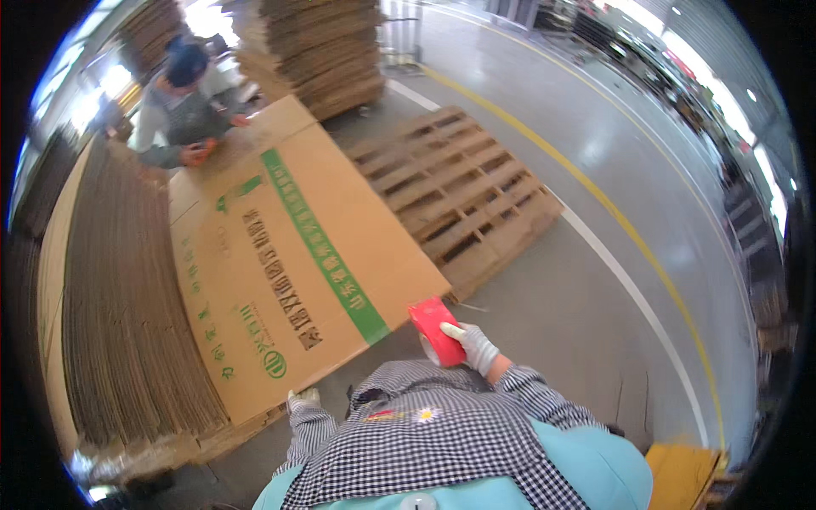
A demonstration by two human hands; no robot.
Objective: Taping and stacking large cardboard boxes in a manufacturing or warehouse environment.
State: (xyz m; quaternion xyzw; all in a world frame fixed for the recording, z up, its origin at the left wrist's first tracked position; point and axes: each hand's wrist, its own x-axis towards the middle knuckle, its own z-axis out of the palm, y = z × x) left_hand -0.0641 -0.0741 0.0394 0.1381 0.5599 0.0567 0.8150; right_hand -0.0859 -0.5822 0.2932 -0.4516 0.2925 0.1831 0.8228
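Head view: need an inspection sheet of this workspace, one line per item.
Surface: tall stack of flat corrugated sheets at the left, on a grey concrete floor.
Job's things: large flattened cardboard box with green print lies on top of the stack; red tape roll at its near corner.
Clutter: empty wooden pallet on the floor beside the stack.
Hands: right hand, gloved, fingers closed on the tape roll; left hand, gloved, at the box's near edge, grip not clear.
Cables: nothing seen.
Surroundings: co-worker leaning on the far end of the box; another cardboard stack behind; yellow and white floor lines.
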